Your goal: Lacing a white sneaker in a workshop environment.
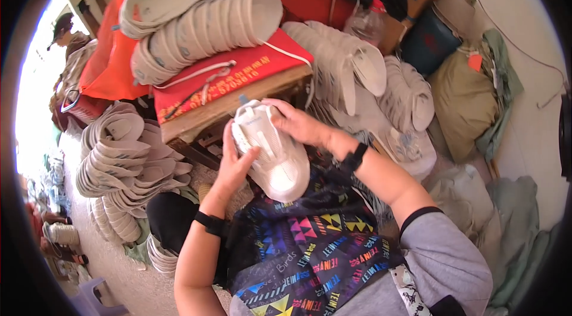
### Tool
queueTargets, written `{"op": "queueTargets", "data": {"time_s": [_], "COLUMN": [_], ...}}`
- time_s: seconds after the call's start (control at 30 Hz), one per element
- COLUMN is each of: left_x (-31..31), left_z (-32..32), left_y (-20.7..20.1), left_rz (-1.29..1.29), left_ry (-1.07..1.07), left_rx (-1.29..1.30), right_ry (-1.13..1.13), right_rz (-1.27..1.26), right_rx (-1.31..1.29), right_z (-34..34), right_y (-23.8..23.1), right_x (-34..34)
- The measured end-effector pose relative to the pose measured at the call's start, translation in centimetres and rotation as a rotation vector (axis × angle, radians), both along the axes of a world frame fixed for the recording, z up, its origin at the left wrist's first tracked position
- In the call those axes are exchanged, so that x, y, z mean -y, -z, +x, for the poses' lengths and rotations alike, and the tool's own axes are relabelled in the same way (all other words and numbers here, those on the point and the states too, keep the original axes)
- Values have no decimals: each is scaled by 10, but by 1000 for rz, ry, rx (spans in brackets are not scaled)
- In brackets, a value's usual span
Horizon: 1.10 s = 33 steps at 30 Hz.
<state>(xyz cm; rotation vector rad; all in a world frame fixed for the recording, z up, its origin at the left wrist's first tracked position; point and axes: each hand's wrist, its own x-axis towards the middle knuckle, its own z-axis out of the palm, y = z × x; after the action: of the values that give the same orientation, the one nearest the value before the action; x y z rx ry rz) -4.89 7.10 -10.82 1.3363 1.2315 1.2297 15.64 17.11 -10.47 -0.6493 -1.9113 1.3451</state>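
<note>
Above my lap I hold a white shoe upper (279, 164), its rounded toe pointing towards me and a grey-blue tab at its far end. My left hand (231, 164) grips its left side, the thumb lying over the top. On the far right side, my right hand (298, 122) is closed round the collar, with some fingertips hidden. Just beyond stands a small wooden table (226, 101) covered by a red printed cloth (262, 63). A nested row of pale shoe uppers (202, 33) rests there beside a white cord (196, 73).
More stacked uppers stand left (113, 155) and right (339, 57) of the table. An orange-red bag (107, 72) hangs at the far left. A clear plastic bottle (366, 21), a dark bin (430, 42) and an olive sack (465, 101) are at the right.
</note>
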Motion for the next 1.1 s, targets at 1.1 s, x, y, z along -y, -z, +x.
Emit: {"op": "queueTargets", "data": {"time_s": [1.1], "left_x": [14], "left_z": [-12], "left_y": [-4], "left_rz": [-210], "left_ry": [-49], "left_rx": [23], "right_ry": [545], "right_rz": [36], "right_rx": [1048], "right_z": [236], "right_y": [170], "right_x": [39]}}
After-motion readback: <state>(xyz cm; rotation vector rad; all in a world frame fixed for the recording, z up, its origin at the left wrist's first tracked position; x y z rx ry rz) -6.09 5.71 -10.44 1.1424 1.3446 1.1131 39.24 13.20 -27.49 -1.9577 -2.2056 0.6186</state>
